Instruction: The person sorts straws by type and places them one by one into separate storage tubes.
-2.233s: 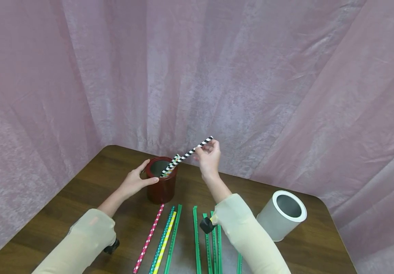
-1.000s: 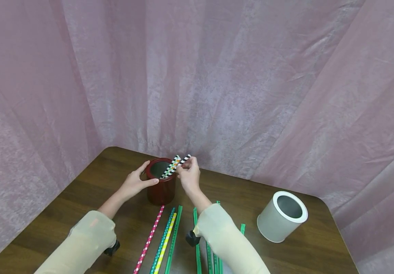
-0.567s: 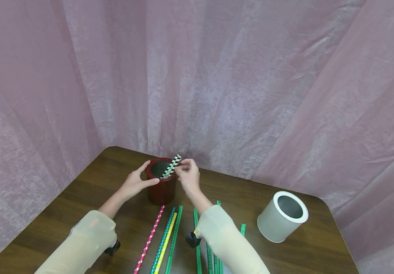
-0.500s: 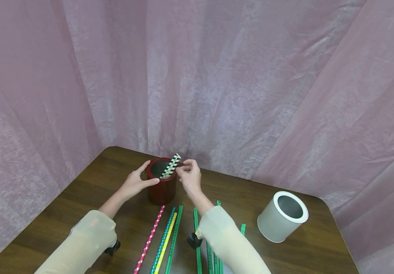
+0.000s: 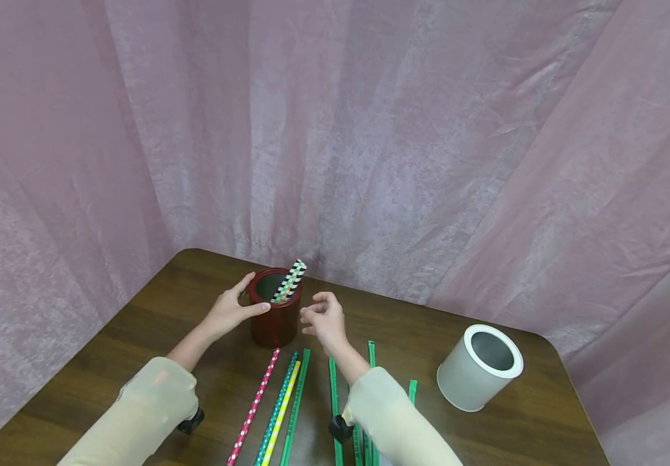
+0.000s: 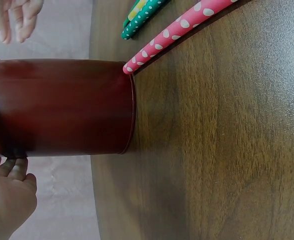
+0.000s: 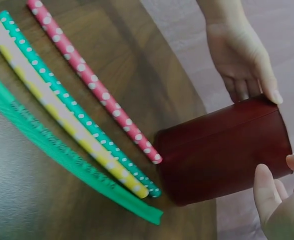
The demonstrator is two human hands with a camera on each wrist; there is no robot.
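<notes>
A dark red can (image 5: pixel 276 323) stands on the brown table (image 5: pixel 154 323). My left hand (image 5: pixel 235 308) grips its rim, thumb on the near side; the same left hand (image 7: pixel 241 60) shows in the right wrist view. Several patterned straws (image 5: pixel 289 282), one striped black and white, lean out of the can. My right hand (image 5: pixel 324 317) hovers just right of the can with relaxed fingers and holds nothing. Against the foot of the can (image 7: pixel 226 150) ends a pink dotted straw (image 7: pixel 92 80).
On the table in front of me lie a pink dotted straw (image 5: pixel 253 404), a teal dotted straw (image 5: pixel 277 404), a yellow straw (image 5: pixel 284 404) and several green straws (image 5: pixel 333 395). A white can (image 5: pixel 479 367) stands at the right, near the table's corner. Pink curtains hang behind.
My right hand lowered the black-and-white straw into the red can, let it go and drew back toward me. My left hand stayed on the can.
</notes>
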